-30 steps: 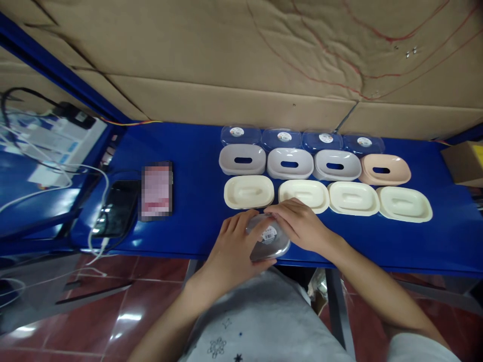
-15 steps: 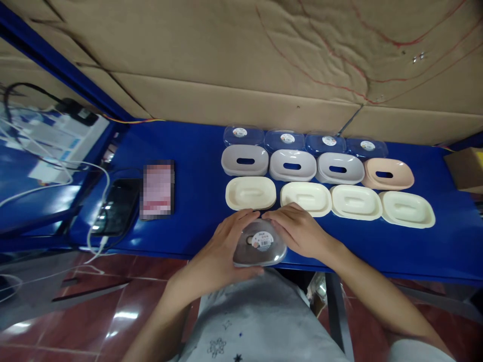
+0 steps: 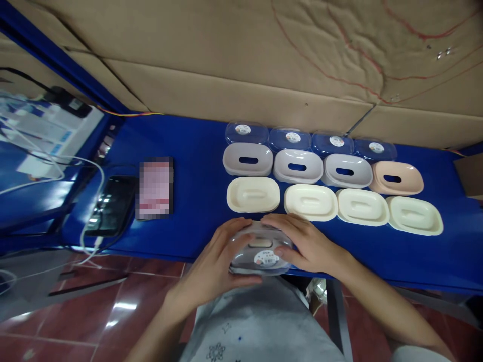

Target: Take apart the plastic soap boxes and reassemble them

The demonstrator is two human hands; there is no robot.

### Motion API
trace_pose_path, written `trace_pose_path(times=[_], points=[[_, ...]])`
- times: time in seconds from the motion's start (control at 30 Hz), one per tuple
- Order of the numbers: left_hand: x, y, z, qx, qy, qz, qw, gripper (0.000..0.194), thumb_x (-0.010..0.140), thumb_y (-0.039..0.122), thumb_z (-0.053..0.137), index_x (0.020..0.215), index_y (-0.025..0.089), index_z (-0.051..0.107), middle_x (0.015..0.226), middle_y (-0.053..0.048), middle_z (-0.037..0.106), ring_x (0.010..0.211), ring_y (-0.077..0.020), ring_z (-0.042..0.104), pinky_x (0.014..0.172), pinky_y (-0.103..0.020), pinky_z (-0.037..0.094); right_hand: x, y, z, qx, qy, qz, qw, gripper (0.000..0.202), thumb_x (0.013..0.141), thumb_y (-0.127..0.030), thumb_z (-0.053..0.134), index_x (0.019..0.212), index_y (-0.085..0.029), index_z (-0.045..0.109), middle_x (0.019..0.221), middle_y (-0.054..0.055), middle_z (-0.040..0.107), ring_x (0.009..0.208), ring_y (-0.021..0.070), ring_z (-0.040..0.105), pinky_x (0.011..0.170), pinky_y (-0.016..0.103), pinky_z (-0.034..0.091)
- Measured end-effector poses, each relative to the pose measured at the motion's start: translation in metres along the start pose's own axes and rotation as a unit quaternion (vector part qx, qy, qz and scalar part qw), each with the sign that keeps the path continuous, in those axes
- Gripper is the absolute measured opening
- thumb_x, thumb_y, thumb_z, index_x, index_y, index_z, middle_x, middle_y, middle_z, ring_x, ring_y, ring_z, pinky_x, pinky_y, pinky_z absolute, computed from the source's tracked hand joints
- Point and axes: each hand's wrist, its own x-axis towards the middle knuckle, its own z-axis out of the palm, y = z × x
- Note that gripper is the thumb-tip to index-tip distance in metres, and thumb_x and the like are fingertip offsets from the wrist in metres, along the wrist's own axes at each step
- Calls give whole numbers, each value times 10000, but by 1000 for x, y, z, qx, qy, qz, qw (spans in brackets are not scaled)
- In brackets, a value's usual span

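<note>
At the table's front edge I hold a soap dish (image 3: 243, 260) with a clear lid over a greyish body; a round white label and an oval slot show on it. My left hand (image 3: 217, 259) is wrapped round its left side, thumb along the near edge. Around the far right side curl the fingers of my right hand (image 3: 302, 241), its thumb on the lid by the label. Just beyond lies a row of cream trays (image 3: 253, 193). Behind them stand grey slotted dishes (image 3: 247, 173) and one peach slotted dish (image 3: 409, 176). Clear labelled lids (image 3: 260, 133) form the back row.
On the left of the blue table (image 3: 196, 201) lie a black phone (image 3: 113, 203) with a white cable and a blurred pink-screened device (image 3: 155, 188). A power strip (image 3: 81, 133) with plugs is farther left. Brown cardboard (image 3: 226, 75) walls the back.
The soap dish has tilted and shifted slightly in my hands, so more of its slot shows. My right thumb now lies on the lid. The camera view has shifted a little.
</note>
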Motion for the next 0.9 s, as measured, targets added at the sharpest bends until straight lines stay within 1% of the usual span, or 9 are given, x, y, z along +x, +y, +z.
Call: trace_pose_path(times=[0.17,0.23,0.33,0.37,0.43,0.53,0.63,0.77,0.9], points=[[-5,-1,9,-14,47,13,999,884,948,372,860,1645,466,324,1636,-113,451,1565,-359,446,1223,-604,498,-4,0,2,49,32,8,998,669,1047,-491,671,1614,-223,435,1484,175,682,1345,286,692,1092,438,607],[-6,-3,12,-71,60,0,996,962,914,467,882,1657,493,271,1685,-122,374,1596,-376,399,1231,-619,480,-5,0,3,58,56,-3,997,677,1024,-489,709,1597,-234,455,1443,163,706,1313,279,710,1082,422,614],[-6,-7,15,-200,81,-56,975,1102,841,732,831,1693,439,198,1724,-175,316,1599,-429,379,1215,-640,471,-6,0,5,48,86,-23,995,635,1005,-466,743,1547,-240,500,1377,151,733,1271,270,727,1066,409,621],[-5,-8,16,-246,88,-81,962,1079,859,773,783,1699,415,206,1702,-185,363,1569,-426,427,1197,-621,488,-5,1,6,40,94,-33,994,623,1004,-459,748,1534,-238,509,1359,151,737,1261,270,730,1063,413,622],[-5,-11,16,-321,96,-128,933,926,940,743,719,1683,381,302,1599,-174,516,1455,-378,567,1150,-540,535,-5,1,7,24,105,-55,993,615,1004,-445,751,1528,-234,508,1336,153,739,1240,271,735,1054,425,625],[-7,-15,15,-364,104,-171,910,734,952,624,786,1577,345,520,1428,-132,674,1297,-317,683,1076,-423,571,-6,0,7,14,100,-75,992,623,1003,-413,753,1541,-243,487,1327,149,733,1218,269,735,1033,433,631],[-10,-19,15,-354,123,-199,905,711,849,623,890,1440,305,656,1373,-121,715,1250,-320,705,1045,-394,579,-6,-2,5,10,84,-70,994,632,1006,-385,742,1560,-266,461,1333,136,729,1219,275,733,1025,445,630],[-10,-20,15,-334,143,-216,906,734,756,667,940,1339,280,719,1313,-113,741,1204,-326,717,1051,-409,575,-6,-3,3,4,76,-69,995,630,1023,-382,713,1580,-277,440,1338,133,726,1215,286,734,1019,460,631],[-6,-18,13,-345,182,-215,895,733,712,661,970,1290,263,758,1196,-97,779,1064,-290,752,905,-348,612,-7,0,3,-3,68,-59,996,700,1046,-501,673,1636,-274,372,1438,168,668,1321,313,683,1080,485,607]])
